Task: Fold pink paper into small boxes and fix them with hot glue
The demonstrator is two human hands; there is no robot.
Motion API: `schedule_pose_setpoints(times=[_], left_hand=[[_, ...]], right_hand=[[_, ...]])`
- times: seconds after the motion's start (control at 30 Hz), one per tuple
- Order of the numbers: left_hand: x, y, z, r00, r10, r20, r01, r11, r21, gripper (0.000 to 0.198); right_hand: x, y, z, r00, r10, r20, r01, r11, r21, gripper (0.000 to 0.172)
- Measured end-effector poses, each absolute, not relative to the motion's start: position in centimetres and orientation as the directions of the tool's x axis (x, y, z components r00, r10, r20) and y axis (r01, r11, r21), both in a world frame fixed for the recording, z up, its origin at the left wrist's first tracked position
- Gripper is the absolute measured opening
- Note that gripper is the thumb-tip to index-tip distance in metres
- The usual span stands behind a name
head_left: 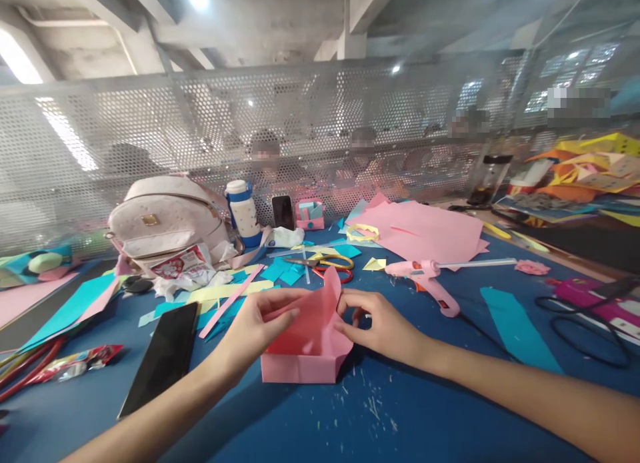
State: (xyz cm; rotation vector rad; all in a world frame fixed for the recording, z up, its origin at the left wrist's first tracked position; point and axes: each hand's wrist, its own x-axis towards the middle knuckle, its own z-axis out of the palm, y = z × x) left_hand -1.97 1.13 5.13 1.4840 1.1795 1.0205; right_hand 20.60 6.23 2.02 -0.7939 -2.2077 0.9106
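A pink paper box (300, 368), partly folded, sits on the blue table in front of me. Its near wall stands upright, and a flap rises at its far right corner. My left hand (267, 320) grips the box's back left edge, its fingers curled over the paper. At the right side, my right hand (373, 320) pinches the raised flap between thumb and fingers. Just beyond the box lie scissors (335, 262) with yellow and red handles. A pink glue gun (425, 280) with a clear glue stick rests to the right of my right hand.
A black phone (163, 356) lies to the left, near my forearm. Behind it stand a pale backpack (170, 216) and a white-and-blue bottle (243, 213). Pink sheets (425, 230) spread at the back right. A blue paper strip (520, 326) and a magenta power strip (595, 300) lie right.
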Motion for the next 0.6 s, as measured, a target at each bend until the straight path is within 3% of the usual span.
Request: schedule_pose_setpoints(times=[0.17,0.3,0.43,0.6], left_hand=[[-3.3,1.3,6.5,0.254,0.96,0.115,0.335,-0.199,0.921,0.05],[-6.4,2.8,7.2,0.436,0.899,-0.044,0.486,-0.194,0.852,0.076],[-9.0,4.5,6.8,0.639,0.742,-0.201,0.354,-0.052,0.934,0.066],[-8.7,5.3,5.1,0.583,0.768,-0.265,0.373,0.037,0.927,0.045]], right_hand=[[20.7,6.5,1.9,-0.608,0.738,0.293,0.294,0.552,-0.781,0.012],[20.8,7.0,1.7,-0.577,0.754,0.314,0.287,0.547,-0.787,0.014],[20.8,7.5,1.6,-0.563,0.769,0.303,0.293,0.528,-0.797,0.014],[20.7,7.7,1.6,-0.567,0.765,0.305,0.297,0.536,-0.79,0.015]])
